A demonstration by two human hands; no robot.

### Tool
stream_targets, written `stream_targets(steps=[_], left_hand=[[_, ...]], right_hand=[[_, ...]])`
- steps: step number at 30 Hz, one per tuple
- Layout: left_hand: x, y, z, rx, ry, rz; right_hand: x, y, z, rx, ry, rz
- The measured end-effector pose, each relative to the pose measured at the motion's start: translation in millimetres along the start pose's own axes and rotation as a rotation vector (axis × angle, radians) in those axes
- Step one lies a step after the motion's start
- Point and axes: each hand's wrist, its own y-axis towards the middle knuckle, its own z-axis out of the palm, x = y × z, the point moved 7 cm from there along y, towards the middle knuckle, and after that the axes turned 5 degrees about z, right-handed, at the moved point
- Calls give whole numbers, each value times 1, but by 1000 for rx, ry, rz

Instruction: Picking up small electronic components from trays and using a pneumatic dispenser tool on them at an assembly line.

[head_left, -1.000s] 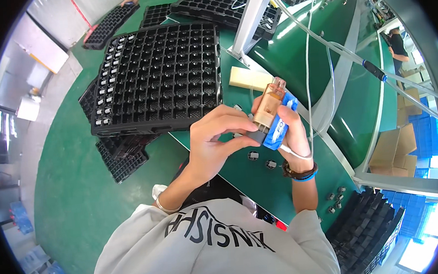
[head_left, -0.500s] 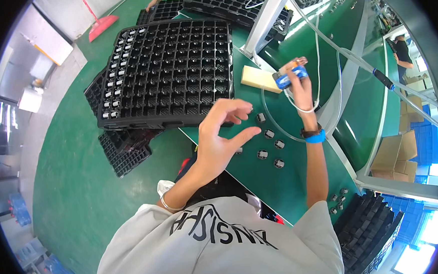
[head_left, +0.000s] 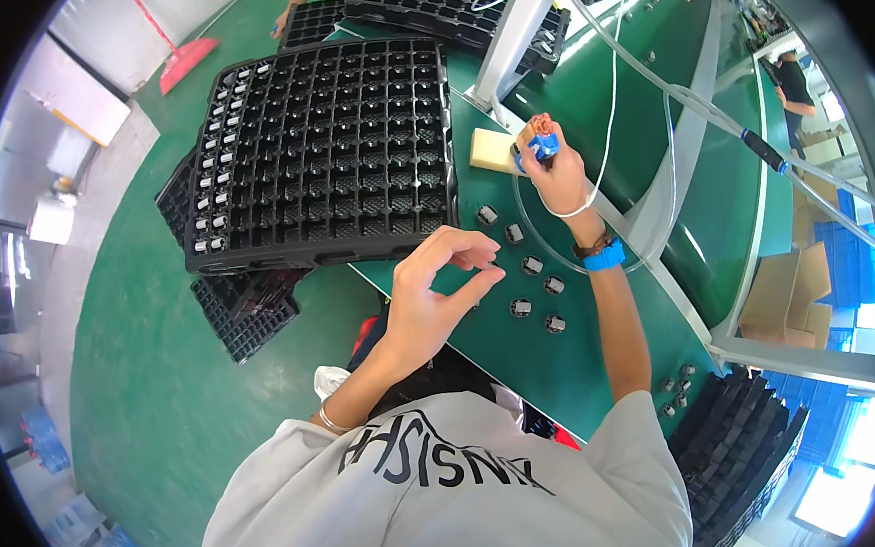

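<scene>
My right hand (head_left: 560,178) grips a small blue object with a copper-coloured end (head_left: 544,145); its exact kind does not show. It is held up against the right end of a pale yellow block (head_left: 492,151). My left hand (head_left: 441,291) hovers over the table edge, fingers curled and thumb tip a little apart from them, with nothing I can make out between. Several small round black-and-silver parts (head_left: 521,308) lie on the green table (head_left: 588,365) between my arms. Left of the block, a large black compartment tray (head_left: 336,248) carries small silver cylinders along its left columns.
More black trays (head_left: 432,13) lie beyond, near another person's hand (head_left: 280,24). A metal post (head_left: 519,43), a white cable (head_left: 612,112) and clear tubing stand close to my right hand. Stacked black trays (head_left: 733,436) and cardboard boxes (head_left: 790,297) are at the right.
My right hand has moved left and a little nearer with the blue object, tilting it upward beside the block. My left thumb and fingers have drawn closer together. The view has shifted slightly.
</scene>
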Motion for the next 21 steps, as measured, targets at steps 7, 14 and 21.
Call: stream_targets(steps=[7,14,21], left_hand=[[2,-4,4,23,10,-34],[7,-8,7,31,-2,-56],[8,-10,10,50,-13,-72]], right_hand=[[-7,1,-6,-72,25,-27],[7,-5,-5,-101,-53,-27],[4,-6,-4,-106,-33,-34]])
